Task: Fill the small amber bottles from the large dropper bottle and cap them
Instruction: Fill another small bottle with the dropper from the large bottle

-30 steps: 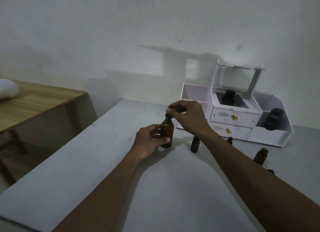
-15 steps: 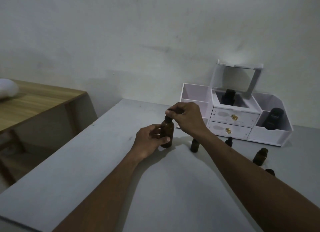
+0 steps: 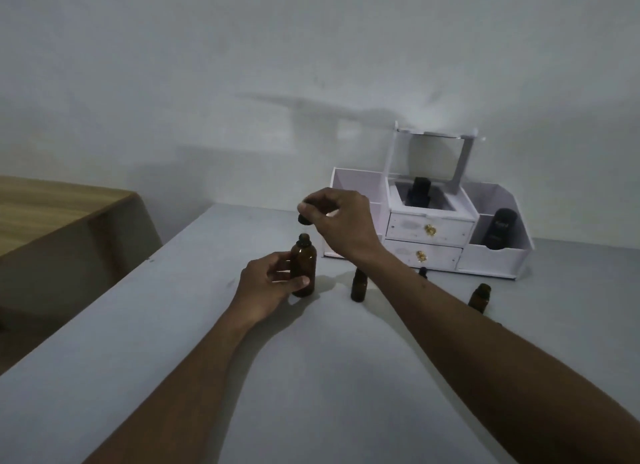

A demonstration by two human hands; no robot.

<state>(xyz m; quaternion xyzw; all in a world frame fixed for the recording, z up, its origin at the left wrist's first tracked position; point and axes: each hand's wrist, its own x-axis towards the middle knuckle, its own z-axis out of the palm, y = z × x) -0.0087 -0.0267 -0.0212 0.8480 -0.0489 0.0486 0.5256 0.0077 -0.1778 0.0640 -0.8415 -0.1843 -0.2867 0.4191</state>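
Left hand (image 3: 268,285): curling round the large dropper bottle (image 3: 304,268), holding it upright on the grey worktop (image 3: 173,342).
Right hand (image 3: 341,221): pinching the dropper cap (image 3: 302,219), hovering just above the bottle's open neck, apart from it.
Nearest small bottle (image 3: 358,285): standing just right of the large one, partly behind the right forearm (image 3: 450,325).
Capped small bottle (image 3: 422,272): peeking over the forearm, mostly hidden.
Far small bottle (image 3: 479,297): standing right of the forearm.
White organiser (image 3: 429,228): sitting against the wall, carrying dark containers in the centre (image 3: 420,190) and right (image 3: 500,229) compartments.
Wooden table (image 3: 52,204): standing to the left.
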